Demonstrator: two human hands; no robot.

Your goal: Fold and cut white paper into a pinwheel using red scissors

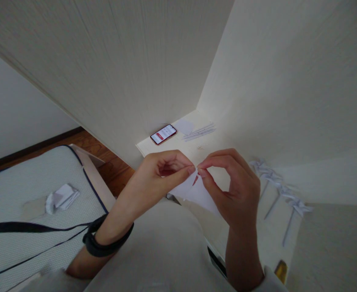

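— Two hands in my feed, meeting at the middle. Want it left to right?

— Go on.

— Far left I see a pale mattress (pixel 29 190) with a dark strap (pixel 29 228) lying across it and a crumpled bit of white paper (pixel 62 197) resting on top. Beside it runs a strip of wooden floor (pixel 114 170).

— And the hands?

— My left hand (pixel 158 174) comes in from the lower left, a black band (pixel 104 243) around its wrist. Its fingers are curled in tight, thumb and forefinger pinched narrow on the top edge of a white paper piece (pixel 196 194).

— Where does that paper sit?

— Between the two hands, hanging just below the fingertips, above my lap. A small red mark shows on it near the pinch; I cannot tell what it is. My right hand (pixel 231 186) pinches the same top edge from the other side, thumb and forefinger closed on it, the other fingers arched loosely. The two pinches almost touch.

— Anything behind?

— A low white table (pixel 154 147) in the corner. A phone (pixel 163 134) with a lit screen lies on it, and just right of that, a flat sheet (pixel 184 126) and a few thin sticks (pixel 199 132).

— Further right?

— A row of white paper pinwheels (pixel 280 190) on sticks, lying flat near my right hand. At the bottom edge, something small and golden (pixel 281 271); too cropped to identify.
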